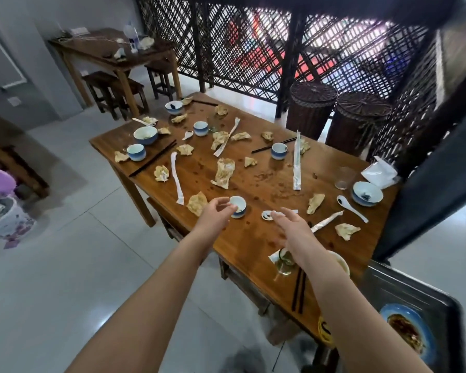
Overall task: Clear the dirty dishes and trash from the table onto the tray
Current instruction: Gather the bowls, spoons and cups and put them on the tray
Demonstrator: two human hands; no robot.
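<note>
My left hand (215,212) curls at the rim of the cup (240,207) on the table (253,246); I cannot tell if it grips. My right hand (291,230) hovers open alongside. The tray (404,289) at my right holds a plate (406,329).

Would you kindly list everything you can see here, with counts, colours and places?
Long brown wooden table: one, centre.
Blue-and-white ceramic cups, bowls: seven-plus, on table.
Crumpled tan paper napkins: many, across table.
White paper chopstick sleeves: four-plus, on table.
Black chopsticks: several pairs, on table.
White ceramic spoons: three-plus, on table.
Clear glasses: two, table's right half.
Dark metal tray: one, lower right, holding blue-rimmed plate.
Brown wicker baskets: two, behind table.
Left hand: at nearest cup.
Right hand: open, above table.
</note>
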